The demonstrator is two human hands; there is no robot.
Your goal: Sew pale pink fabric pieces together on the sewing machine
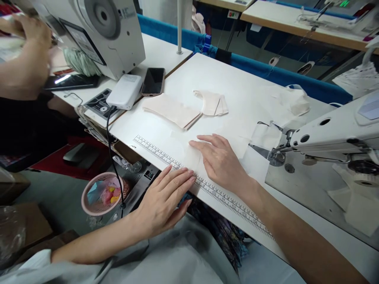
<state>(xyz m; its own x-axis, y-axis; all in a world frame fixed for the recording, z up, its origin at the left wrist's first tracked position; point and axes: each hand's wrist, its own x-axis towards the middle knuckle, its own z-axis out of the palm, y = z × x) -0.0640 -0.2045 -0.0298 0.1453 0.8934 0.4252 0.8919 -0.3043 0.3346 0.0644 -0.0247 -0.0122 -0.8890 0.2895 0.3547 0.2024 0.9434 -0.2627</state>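
White fabric piece (pixel 189 152), thin and nearly the tone of the table (pixel 237 79) under it, lies flat at the near edge of the board, beside the printed ruler (pixel 207 187) and to the left of my sewing machine (pixel 331 138). Its outline is hard to trace against the white surface; I cannot tell whether it is one ply or two.

My right hand (pixel 220 161) rests palm down on the piece, fingers straight and together, pinning it rather than pinching it. My left hand (pixel 164 199) also lies flat and unclenched, fingertips on the ruler at the table's lip, wrist hanging off the edge; neither hand grips anything.

Hazards, in descending size:
- Sewing machine: the needle area and presser foot (pixel 276 154) sit near my right fingertips. I judge that a slide to the right with flat fingers could bring them under the foot.
- Table edge: the fabric reaches the lip. Uneven pressure from the two palms could let it slip off towards my lap.
- Stack of cut panels (pixel 173 111) and the folded curved pieces (pixel 211 103): they lie apart from my hands, but a sweeping motion could scatter them.
- The piece itself: pressed only from above, it may wrinkle or shift between plies, if there are two, spoiling alignment with the ruler marks.
- Cable (pixel 114 165) from the white power bank (pixel 124 91): it hangs over the left edge, near my left wrist, and could snag.
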